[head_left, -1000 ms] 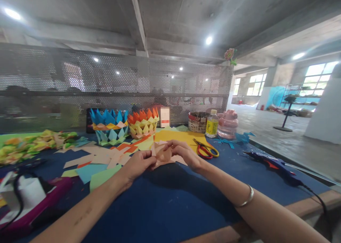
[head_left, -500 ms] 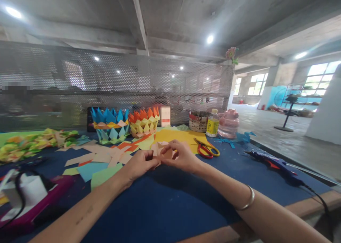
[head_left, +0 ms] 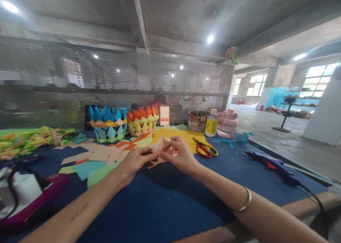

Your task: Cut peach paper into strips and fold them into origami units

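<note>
Both my hands meet over the blue table [head_left: 170,204] and pinch a folded piece of peach paper [head_left: 161,145]. My left hand [head_left: 135,160] grips its near left edge between thumb and fingers. My right hand [head_left: 178,155] has fingers curled over the paper's right side, a silver bangle on that wrist. Loose peach, orange, green and blue paper strips [head_left: 98,158] lie just left of my hands, and a yellow sheet [head_left: 183,135] lies behind them.
Two folded paper baskets, blue [head_left: 107,124] and orange-yellow [head_left: 142,121], stand at the back by a mesh screen. Red-handled scissors [head_left: 204,149], a woven cup [head_left: 197,121], a small bottle [head_left: 212,123] and a pink jug [head_left: 227,123] sit right. A blue glue gun [head_left: 269,163] lies at far right, a magenta tray [head_left: 29,197] at left.
My hands have lifted the peach paper slightly and drawn closer together, the right hand's fingers now curled over it. Nothing else on the table has moved.
</note>
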Tool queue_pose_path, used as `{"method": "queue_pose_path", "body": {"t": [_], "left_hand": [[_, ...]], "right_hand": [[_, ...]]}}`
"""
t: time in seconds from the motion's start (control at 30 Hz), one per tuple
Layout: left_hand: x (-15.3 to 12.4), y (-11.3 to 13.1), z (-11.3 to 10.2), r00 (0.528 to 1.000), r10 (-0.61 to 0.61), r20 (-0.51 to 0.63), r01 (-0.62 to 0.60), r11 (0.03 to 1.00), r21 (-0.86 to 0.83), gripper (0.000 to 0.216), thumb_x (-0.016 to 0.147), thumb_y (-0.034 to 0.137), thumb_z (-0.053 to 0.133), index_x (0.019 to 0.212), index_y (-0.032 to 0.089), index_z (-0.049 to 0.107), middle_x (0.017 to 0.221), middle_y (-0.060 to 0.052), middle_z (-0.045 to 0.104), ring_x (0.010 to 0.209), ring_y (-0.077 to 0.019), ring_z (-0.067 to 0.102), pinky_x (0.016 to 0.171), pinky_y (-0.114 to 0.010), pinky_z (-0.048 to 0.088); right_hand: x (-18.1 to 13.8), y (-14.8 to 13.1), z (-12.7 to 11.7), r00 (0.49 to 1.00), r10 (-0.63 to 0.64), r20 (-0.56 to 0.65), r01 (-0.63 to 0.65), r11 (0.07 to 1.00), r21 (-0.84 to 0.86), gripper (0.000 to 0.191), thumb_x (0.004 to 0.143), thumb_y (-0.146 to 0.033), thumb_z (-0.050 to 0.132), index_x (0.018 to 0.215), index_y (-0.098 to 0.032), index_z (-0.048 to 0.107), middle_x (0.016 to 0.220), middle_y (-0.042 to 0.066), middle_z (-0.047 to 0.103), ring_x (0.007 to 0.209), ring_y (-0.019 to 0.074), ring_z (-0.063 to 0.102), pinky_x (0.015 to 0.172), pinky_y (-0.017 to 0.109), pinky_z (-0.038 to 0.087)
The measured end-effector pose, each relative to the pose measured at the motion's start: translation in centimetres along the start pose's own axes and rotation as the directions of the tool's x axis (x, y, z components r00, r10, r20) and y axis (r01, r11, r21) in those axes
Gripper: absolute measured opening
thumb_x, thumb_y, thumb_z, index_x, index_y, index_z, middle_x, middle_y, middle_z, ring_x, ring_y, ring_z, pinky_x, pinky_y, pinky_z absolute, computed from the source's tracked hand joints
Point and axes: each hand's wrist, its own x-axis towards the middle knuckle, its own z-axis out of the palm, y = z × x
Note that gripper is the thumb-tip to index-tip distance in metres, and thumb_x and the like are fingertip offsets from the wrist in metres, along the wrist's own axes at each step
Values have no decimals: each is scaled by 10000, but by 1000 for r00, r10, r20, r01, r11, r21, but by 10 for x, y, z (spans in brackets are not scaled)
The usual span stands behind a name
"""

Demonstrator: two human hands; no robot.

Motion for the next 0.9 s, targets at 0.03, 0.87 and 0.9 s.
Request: {"method": "queue_pose_path", "body": {"t": [0.03, 0.87, 0.9], "left_hand": [[0, 0, 0, 1000, -9, 7, 9, 1000, -9, 267, 557, 304, 766, 728, 120, 676, 720, -52, 671, 611, -123, 585, 596, -225, 423], [-5, 9, -2, 994, -70, 78, 82, 983, -162, 137, 748, 174, 608, 809, 110, 712, 835, -101, 725, 787, -170, 666, 693, -219, 523], [-4, 9, -2, 994, -72, 81, 85, 982, -166, 139, 747, 173, 608, 813, 109, 711, 835, -102, 725, 791, -172, 666, 701, -224, 523]], "right_hand": [[0, -1, 0, 999, -32, -4, 32, 999, -10, 159, 701, -340, 669, 764, -194, 655, 958, 36, 508, 909, 160, 494, 808, 298, 388], [0, 0, 1, 999, -51, -10, 52, 985, 165, 110, 713, -294, 678, 805, -254, 722, 840, 12, 508, 887, 156, 496, 813, 301, 407], [0, 1, 1, 999, -51, -7, 52, 983, 176, 103, 713, -286, 676, 800, -256, 722, 846, 11, 512, 892, 157, 498, 819, 305, 407]]}}
